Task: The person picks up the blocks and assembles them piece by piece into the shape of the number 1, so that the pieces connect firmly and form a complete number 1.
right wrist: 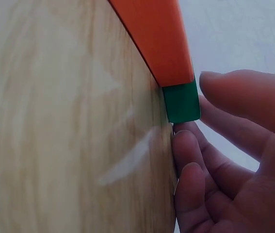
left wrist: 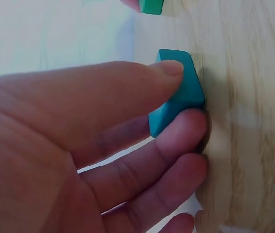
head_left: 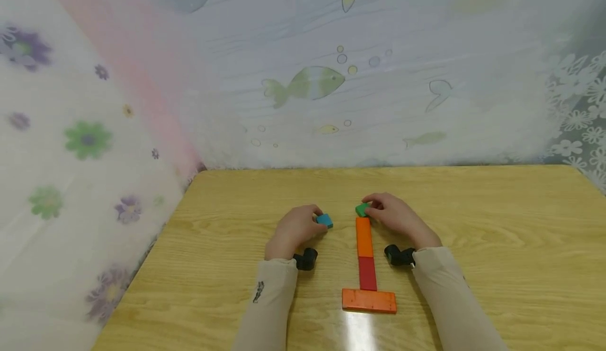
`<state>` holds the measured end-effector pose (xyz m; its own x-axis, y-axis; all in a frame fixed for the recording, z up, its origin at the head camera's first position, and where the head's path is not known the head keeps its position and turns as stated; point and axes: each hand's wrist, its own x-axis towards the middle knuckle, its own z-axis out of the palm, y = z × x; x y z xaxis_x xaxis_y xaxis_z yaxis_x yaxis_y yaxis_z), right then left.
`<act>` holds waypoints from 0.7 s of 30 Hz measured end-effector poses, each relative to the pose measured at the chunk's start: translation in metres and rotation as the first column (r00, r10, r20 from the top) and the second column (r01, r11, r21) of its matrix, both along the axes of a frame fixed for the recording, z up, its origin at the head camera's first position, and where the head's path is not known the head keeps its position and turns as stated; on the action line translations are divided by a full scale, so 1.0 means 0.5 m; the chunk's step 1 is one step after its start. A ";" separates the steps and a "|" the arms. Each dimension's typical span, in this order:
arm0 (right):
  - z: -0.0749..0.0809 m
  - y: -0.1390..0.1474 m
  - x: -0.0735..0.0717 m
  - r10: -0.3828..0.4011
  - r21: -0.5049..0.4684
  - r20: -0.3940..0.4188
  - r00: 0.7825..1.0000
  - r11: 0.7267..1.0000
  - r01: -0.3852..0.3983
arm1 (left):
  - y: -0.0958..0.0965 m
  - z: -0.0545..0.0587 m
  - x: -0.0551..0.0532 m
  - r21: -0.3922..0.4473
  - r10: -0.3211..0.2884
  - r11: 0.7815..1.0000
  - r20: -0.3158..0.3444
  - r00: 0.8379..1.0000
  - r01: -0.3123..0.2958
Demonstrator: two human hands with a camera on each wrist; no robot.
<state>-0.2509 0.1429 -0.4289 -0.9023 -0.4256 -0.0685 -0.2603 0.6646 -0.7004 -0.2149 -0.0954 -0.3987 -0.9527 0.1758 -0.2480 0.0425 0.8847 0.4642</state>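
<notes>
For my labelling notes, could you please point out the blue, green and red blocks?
Blue block [head_left: 324, 220]: head view, top face.
Green block [right wrist: 182, 103]: right wrist view, camera-facing side.
Red block [head_left: 367, 273]: head view, top face.

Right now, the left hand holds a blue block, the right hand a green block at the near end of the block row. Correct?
Wrong end: the head view shows the right hand holding the green block at the far end of the block row. The left hand does hold a blue block.
</notes>
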 end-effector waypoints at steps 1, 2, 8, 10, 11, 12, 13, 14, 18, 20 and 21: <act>0.000 0.000 0.001 -0.006 0.000 0.003 1.000 1.000 0.006 | 0.001 -0.001 0.001 -0.002 -0.001 1.000 -0.002 1.000 0.001; -0.001 0.000 0.001 -0.006 0.000 -0.001 1.000 1.000 0.006 | 0.002 -0.001 0.001 -0.002 -0.003 1.000 -0.006 1.000 0.003; -0.002 -0.001 0.002 -0.016 0.004 -0.016 1.000 1.000 0.016 | 0.005 0.000 0.004 0.001 -0.013 1.000 -0.021 1.000 0.013; -0.001 0.000 0.003 -0.016 0.003 -0.015 1.000 1.000 0.016 | 0.005 0.000 0.005 0.002 -0.009 1.000 -0.017 1.000 0.009; 0.000 0.000 0.003 -0.017 0.002 -0.014 1.000 1.000 0.017 | 0.005 0.000 0.005 0.004 -0.008 1.000 -0.017 1.000 0.008; 0.000 0.000 0.003 -0.018 0.003 -0.013 1.000 1.000 0.018 | 0.006 -0.001 0.005 0.008 -0.006 1.000 -0.015 1.000 0.006; 0.000 0.000 0.004 -0.018 0.002 -0.011 1.000 1.000 0.018 | 0.006 -0.001 0.005 0.011 -0.005 1.000 -0.017 1.000 0.005; 0.000 0.000 0.004 -0.021 0.004 -0.011 1.000 1.000 0.021 | 0.006 -0.001 0.005 0.012 -0.003 1.000 -0.019 1.000 0.004; -0.001 0.001 0.004 -0.023 0.005 -0.014 1.000 1.000 0.023 | 0.007 -0.002 0.004 0.011 -0.007 1.000 -0.046 0.999 0.008; -0.001 0.001 0.004 -0.026 0.001 -0.015 1.000 1.000 0.026 | 0.007 -0.003 0.002 0.011 -0.007 1.000 -0.061 0.998 0.008; -0.002 0.001 0.004 -0.027 -0.001 -0.016 1.000 1.000 0.027 | 0.006 -0.004 0.001 0.015 -0.004 1.000 -0.066 0.998 0.005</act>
